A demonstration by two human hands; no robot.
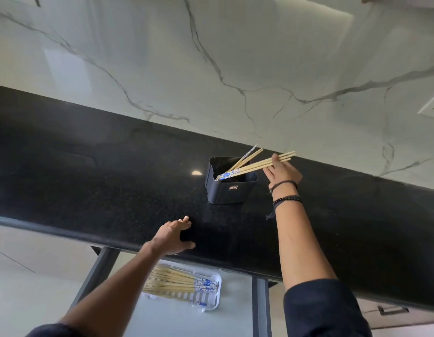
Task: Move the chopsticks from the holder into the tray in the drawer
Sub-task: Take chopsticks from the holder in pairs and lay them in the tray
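Observation:
A dark square holder [229, 188] stands on the black counter [101, 181]. My right hand [283, 172] grips a small bundle of wooden chopsticks [253, 166] just right of the holder; their blue-patterned ends still lie over its rim. A few more chopsticks [247, 158] lean inside the holder. Below the counter edge, the open drawer [191, 319] holds a white tray [212, 304] with several chopsticks [174, 283] lying in it. My left hand [173, 237] rests flat on the counter's front edge, fingers spread, holding nothing.
A white marble backsplash [211, 69] rises behind the counter, with a wall socket [432, 105] at the right. The drawer's grey frame [261, 305] runs beside the tray. A cabinet handle [392, 310] shows at the lower right.

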